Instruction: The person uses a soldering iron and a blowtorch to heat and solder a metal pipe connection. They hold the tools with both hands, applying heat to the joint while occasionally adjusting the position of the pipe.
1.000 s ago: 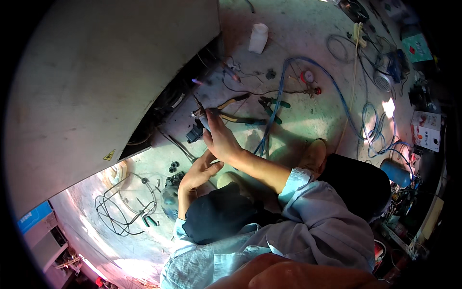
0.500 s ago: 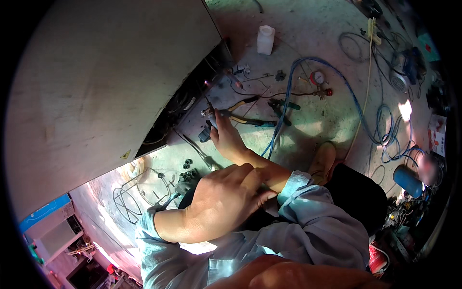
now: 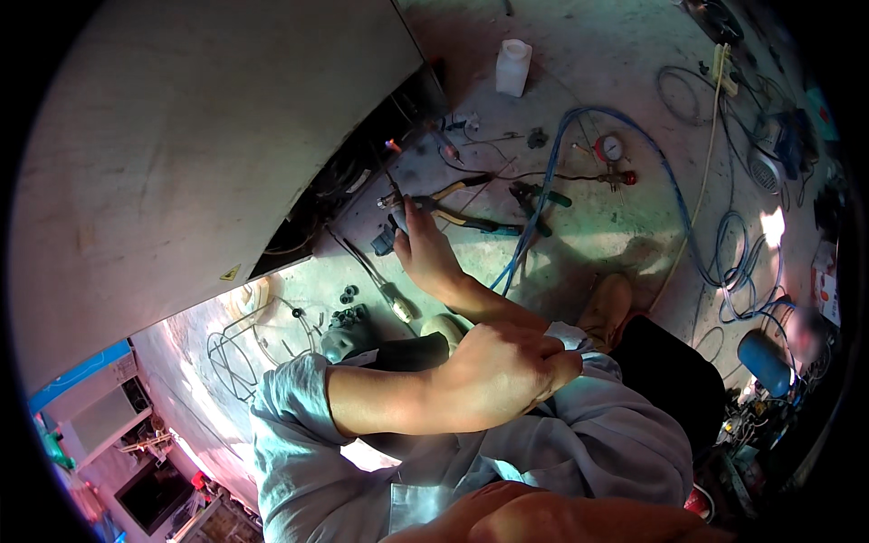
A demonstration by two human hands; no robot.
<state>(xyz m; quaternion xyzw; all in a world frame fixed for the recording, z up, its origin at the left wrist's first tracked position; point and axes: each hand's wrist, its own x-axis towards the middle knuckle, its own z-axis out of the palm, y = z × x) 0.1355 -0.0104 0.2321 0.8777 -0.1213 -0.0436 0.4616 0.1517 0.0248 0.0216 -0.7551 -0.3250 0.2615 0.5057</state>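
My right hand is closed around the grey handle of a gas torch, whose thin metal tube points up toward the dark opening of a large grey cabinet. A small orange-pink glow shows near the tube's end. My left hand crosses over the right arm, its fingers curled against the rolled light-blue shirt sleeve by the elbow; the fingertips are partly hidden. Beside the right hand lie yellow-black long-handled pliers, a dark block-like part and a screwdriver.
Blue hoses loop across the floor to the right. Green-handled pliers, a pressure gauge and a white plastic bottle lie or stand farther off. A blue cylinder is at the right, a dark fitting-topped part near my feet.
My left hand has slid to the right along the right forearm, up to the sleeve near the elbow. The right hand keeps its hold on the torch. The view has shifted slightly.
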